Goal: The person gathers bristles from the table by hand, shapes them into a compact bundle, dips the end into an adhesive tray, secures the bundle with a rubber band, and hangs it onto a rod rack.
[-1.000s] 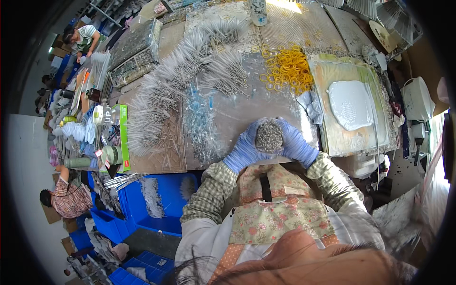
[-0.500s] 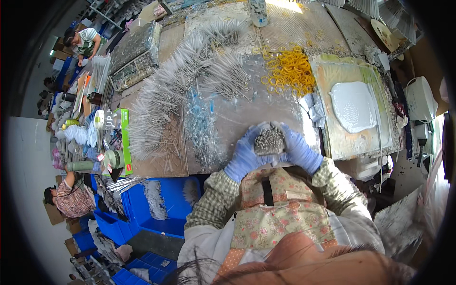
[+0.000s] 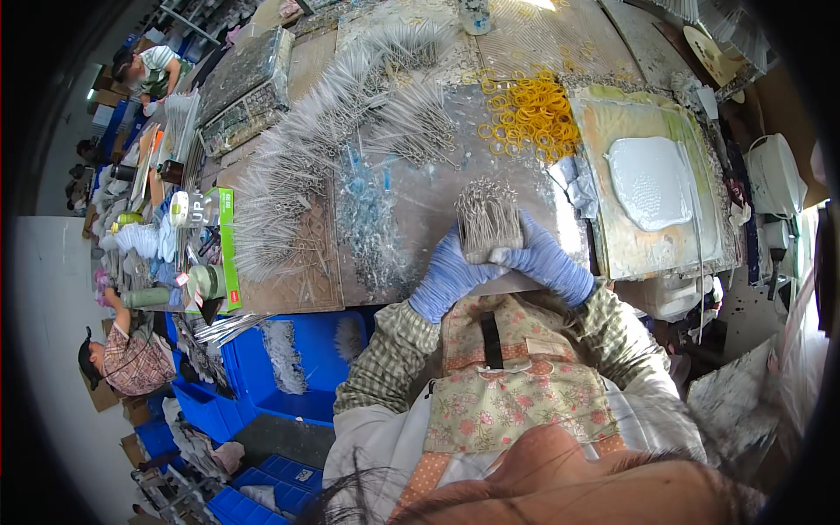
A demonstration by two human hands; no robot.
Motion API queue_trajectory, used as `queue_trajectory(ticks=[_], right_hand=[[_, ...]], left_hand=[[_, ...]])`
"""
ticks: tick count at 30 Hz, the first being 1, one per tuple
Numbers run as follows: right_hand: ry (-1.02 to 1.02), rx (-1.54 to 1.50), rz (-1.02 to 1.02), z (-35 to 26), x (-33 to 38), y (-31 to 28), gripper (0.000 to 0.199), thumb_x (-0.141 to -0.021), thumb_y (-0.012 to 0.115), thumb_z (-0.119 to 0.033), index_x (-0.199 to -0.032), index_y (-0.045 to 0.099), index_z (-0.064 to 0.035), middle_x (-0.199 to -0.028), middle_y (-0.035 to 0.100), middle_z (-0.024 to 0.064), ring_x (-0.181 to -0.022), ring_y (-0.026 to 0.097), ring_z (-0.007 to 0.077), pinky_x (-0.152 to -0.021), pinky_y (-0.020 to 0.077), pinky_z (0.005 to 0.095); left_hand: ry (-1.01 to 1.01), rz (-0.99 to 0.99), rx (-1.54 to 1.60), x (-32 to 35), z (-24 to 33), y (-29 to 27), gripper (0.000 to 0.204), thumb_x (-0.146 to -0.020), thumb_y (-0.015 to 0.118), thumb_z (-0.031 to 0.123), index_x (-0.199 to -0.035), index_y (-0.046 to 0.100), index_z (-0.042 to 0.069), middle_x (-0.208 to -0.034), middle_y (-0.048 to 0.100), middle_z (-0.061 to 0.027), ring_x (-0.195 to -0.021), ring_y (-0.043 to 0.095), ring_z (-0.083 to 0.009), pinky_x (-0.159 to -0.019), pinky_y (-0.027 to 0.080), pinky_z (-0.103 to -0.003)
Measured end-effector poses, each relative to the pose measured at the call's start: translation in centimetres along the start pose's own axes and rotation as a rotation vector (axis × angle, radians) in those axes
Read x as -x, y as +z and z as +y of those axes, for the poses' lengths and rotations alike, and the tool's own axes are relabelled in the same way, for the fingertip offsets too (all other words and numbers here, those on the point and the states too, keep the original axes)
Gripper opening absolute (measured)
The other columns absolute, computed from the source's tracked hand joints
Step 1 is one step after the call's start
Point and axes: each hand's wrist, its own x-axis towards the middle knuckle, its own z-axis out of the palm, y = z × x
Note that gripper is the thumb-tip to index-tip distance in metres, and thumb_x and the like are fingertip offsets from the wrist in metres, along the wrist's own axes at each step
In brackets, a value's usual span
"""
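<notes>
Cluttered workbench (image 3: pixel 289 293): both blue-gloved hands, left hand (image 3: pixel 446 278) and right hand (image 3: pixel 544 262), close around one upright grey bundle of thin wire stems (image 3: pixel 487 219) between them, equally near, long axis pointing away.

Two gloved hands, the left hand (image 3: pixel 448 278) and the right hand (image 3: pixel 544 262), share one bundle of grey wire pieces (image 3: pixel 486 219). One heap of yellow rings (image 3: pixel 529 109) lies toward the tabletop's far edge, too many to count. One white slab (image 3: pixel 652 182) sits near the right edge. Two other people work beyond the left edge: one (image 3: pixel 122 357) nearer, one (image 3: pixel 150 72) farther.
</notes>
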Motion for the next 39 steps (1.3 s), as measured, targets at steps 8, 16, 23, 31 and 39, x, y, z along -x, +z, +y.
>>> queue_trajectory(ticks=[8, 16, 23, 31, 39], right_hand=[[0.007, 0.038, -0.029, -0.7, 0.1, 0.5, 0.066, -0.085, 0.084, -0.022, -0.14, 0.053, -0.0014, -0.126, 0.067, 0.0093, -0.117, 0.063, 0.018, -0.101, 0.0506, 0.0332], [0.015, 0.755, 0.272, 0.0, 1.0, -4.8, 0.063, -0.079, 0.084, -0.029, -0.131, 0.059, -0.0044, -0.114, 0.072, 0.0171, -0.105, 0.07, 0.0292, -0.091, 0.0544, 0.0386], [-0.409, 0.553, 0.165, -3.6, -0.9, 1.7, 0.112, -0.063, 0.098, -0.041, -0.151, 0.037, -0.0047, -0.138, 0.057, 0.0175, -0.13, 0.056, 0.0304, -0.111, 0.0447, 0.0419], [-0.282, 0.701, 0.094, 1.9, -2.1, 1.2, 0.082, -0.071, 0.089, -0.034, -0.137, 0.052, -0.0044, -0.119, 0.067, 0.0203, -0.113, 0.067, 0.0356, -0.095, 0.0531, 0.0432], [-0.172, 0.542, -0.112, 3.2, -0.2, -1.4, 0.111, -0.059, 0.099, -0.036, -0.148, 0.042, -0.0006, -0.138, 0.058, 0.0141, -0.125, 0.057, 0.0254, -0.109, 0.045, 0.0396]], left_hand=[[0.094, 0.059, 0.078, 0.9, -0.3, -0.1, 0.061, -0.078, 0.084, 0.013, -0.132, 0.059, 0.004, -0.117, 0.069, -0.0078, -0.106, 0.066, -0.018, -0.097, 0.053, -0.034], [-0.107, 0.1, -0.009, 2.0, 0.7, -3.3, 0.049, -0.082, 0.082, 0.013, -0.125, 0.061, 0.005, -0.109, 0.069, -0.0044, -0.098, 0.065, -0.0142, -0.088, 0.056, -0.032], [0.432, 0.028, -0.26, -0.8, 2.7, -0.2, 0.105, -0.066, 0.096, 0.029, -0.148, 0.034, 0.009, -0.13, 0.056, -0.0113, -0.121, 0.057, -0.0231, -0.103, 0.051, -0.037], [0.167, 0.177, 0.392, -0.7, -2.1, 2.9, 0.107, -0.066, 0.097, 0.032, -0.151, 0.038, 0.005, -0.132, 0.057, -0.0123, -0.125, 0.056, -0.0252, -0.112, 0.043, -0.036], [0.48, 0.239, 0.199, -0.3, 1.9, 2.8, 0.073, -0.069, 0.091, 0.028, -0.132, 0.06, 0.007, -0.125, 0.065, -0.0129, -0.127, 0.056, -0.0232, -0.111, 0.042, -0.039]])
